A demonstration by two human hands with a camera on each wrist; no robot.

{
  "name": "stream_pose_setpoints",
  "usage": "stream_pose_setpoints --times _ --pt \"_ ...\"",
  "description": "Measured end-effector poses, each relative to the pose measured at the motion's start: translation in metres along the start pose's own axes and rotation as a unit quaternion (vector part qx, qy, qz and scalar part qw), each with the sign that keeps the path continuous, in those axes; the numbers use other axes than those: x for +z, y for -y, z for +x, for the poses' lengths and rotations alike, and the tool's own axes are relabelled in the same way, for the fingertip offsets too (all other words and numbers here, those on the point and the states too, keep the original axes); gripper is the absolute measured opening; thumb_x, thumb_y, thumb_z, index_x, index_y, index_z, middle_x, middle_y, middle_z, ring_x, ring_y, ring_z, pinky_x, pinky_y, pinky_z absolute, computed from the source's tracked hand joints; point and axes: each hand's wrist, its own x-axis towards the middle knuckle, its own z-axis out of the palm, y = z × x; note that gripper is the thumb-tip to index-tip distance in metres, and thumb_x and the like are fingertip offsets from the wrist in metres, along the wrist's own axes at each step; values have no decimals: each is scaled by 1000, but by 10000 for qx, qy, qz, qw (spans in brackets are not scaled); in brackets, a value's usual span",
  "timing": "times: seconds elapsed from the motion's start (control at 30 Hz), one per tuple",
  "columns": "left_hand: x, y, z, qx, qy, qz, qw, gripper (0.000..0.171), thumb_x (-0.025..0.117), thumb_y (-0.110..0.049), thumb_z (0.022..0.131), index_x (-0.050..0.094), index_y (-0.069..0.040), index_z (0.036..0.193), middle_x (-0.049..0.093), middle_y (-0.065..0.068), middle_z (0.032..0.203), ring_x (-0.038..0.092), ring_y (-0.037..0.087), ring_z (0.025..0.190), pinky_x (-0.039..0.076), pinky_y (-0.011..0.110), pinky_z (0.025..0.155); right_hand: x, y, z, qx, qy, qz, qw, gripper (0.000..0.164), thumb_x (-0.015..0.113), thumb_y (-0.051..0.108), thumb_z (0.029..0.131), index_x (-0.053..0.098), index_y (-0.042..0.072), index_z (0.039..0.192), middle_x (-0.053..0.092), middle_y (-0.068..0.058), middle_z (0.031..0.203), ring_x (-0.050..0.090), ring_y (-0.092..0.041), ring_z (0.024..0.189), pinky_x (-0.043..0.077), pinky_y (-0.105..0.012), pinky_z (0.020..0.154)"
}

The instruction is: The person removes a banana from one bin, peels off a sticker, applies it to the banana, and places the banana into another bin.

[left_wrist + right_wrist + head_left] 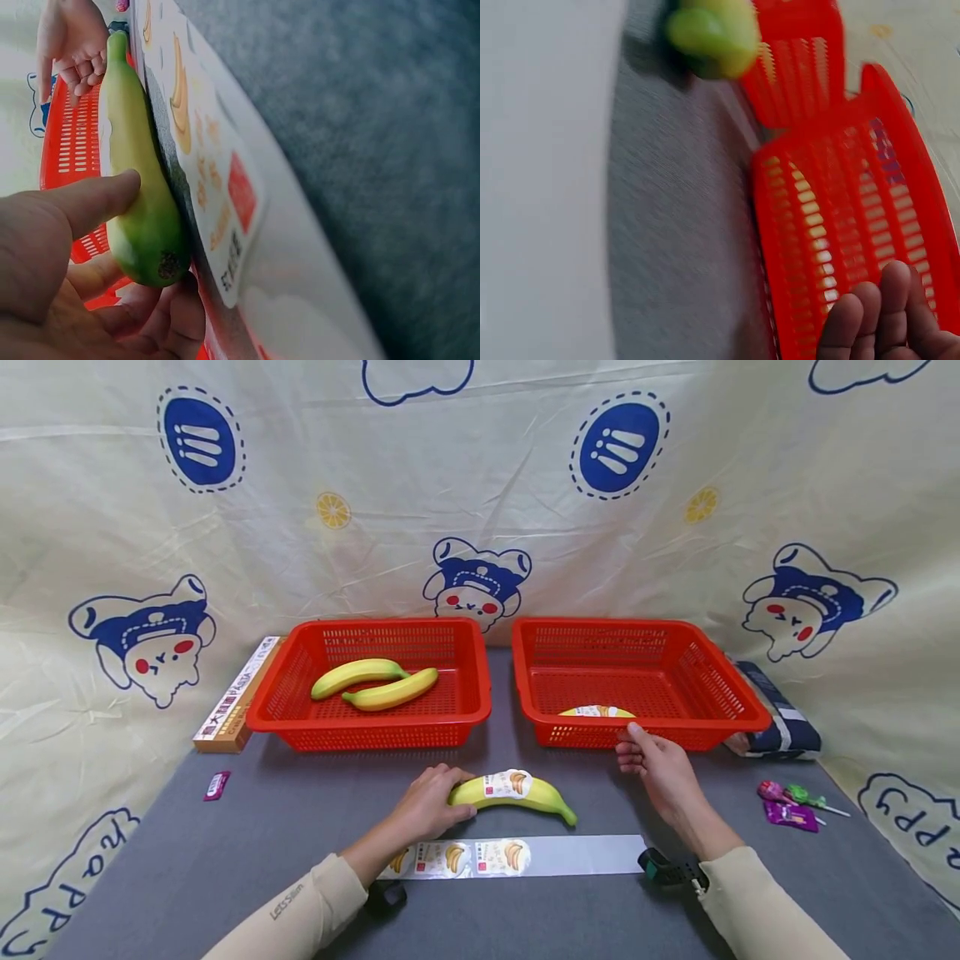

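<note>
On the table before me lies a yellow-green banana [542,795] with a white sticker [507,784] on its upper side. My left hand [431,803] grips its blunt left end, thumb on one side and fingers round the other, as the left wrist view shows. My right hand [663,768] hovers by the front rim of the right red basket [720,727], fingers loosely bent and holding nothing. Inside that basket a stickered banana [624,712] is partly hidden by the front wall. Nearer to me lies a strip of banana stickers [585,856], its right part bare; my left arm overlaps its left end.
The left red basket [375,737] holds two bananas without visible stickers. A long box [232,706] leans beside it, and a dark package [780,718] lies beside the right basket. Lollipops and a purple packet [792,816] are at right, a small wrapped sweet [217,786] at left.
</note>
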Motion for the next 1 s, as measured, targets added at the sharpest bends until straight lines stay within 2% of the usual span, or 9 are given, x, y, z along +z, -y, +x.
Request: stream_pose_setpoints --times 0.1,0.2,0.3,0.37,0.53,0.63,0.77,0.87,1.0 --pt "0 0 0 -13 5 -38 10000 44 73 -25 80 62 -13 121 58 2 99 47 17 89 38 34 77 -10 2 2 -34 -51 813 9967 47 60 51 84 62 9 106 67 7 81 59 -8 74 51 -19 74" --pt "1 0 0 -5 -2 -54 10000 43 73 -25 80 63 -13 120 58 3 99 47 17 89 38 35 77 -15 4 4 -93 -95 1206 9926 37 62 48 84 64 13 97 68 6 79 60 -8 73 51 -19 73" --pt "0 -2 0 48 -118 -88 9999 43 73 -24 80 63 -13 120 58 2 99 47 16 88 38 33 76 -16 5 5 -154 -107 1314 9912 34 64 44 84 65 12 96 68 5 79 60 -8 73 51 -18 73" --pt "-4 -7 0 166 -308 -167 9992 42 73 -22 80 63 -13 119 59 3 98 47 16 87 37 31 74 -16 6 5 -182 -114 1323 9910 34 64 43 84 65 11 96 68 6 77 59 -8 73 51 -18 73" --pt "-23 -32 11 485 -770 -484 9947 42 71 -21 80 62 -13 121 60 4 100 48 14 85 36 27 70 -15 6 6 -207 -99 1366 9904 30 62 41 86 67 12 91 67 6 74 58 -8 71 50 -18 72" --pt "-36 -53 27 388 -758 -643 9943 47 71 -24 81 59 -15 126 58 4 108 47 15 90 39 27 73 -16 5 6 -203 -103 1364 9904 28 63 41 86 67 14 86 66 6 73 57 -9 70 50 -18 71" --pt "-47 -81 55 150 -615 -758 9951 55 70 -27 83 51 -17 134 54 3 117 45 16 100 44 28 80 -17 4 6 -184 -149 1310 9911 29 64 42 85 67 13 86 66 6 73 57 -9 69 50 -18 70" --pt "-48 -100 79 110 -631 -721 9953 57 69 -26 84 49 -16 136 54 4 119 46 16 103 45 29 84 -17 3 6 -177 -158 1261 9917 32 64 42 84 67 11 89 66 6 73 57 -8 70 50 -18 71" --pt "-41 -120 109 87 -758 -415 9962 52 69 -25 84 52 -15 133 58 3 119 48 16 102 45 30 87 -19 3 5 -170 -132 1223 9923 33 64 43 84 66 11 91 66 7 74 57 -8 71 50 -17 71"
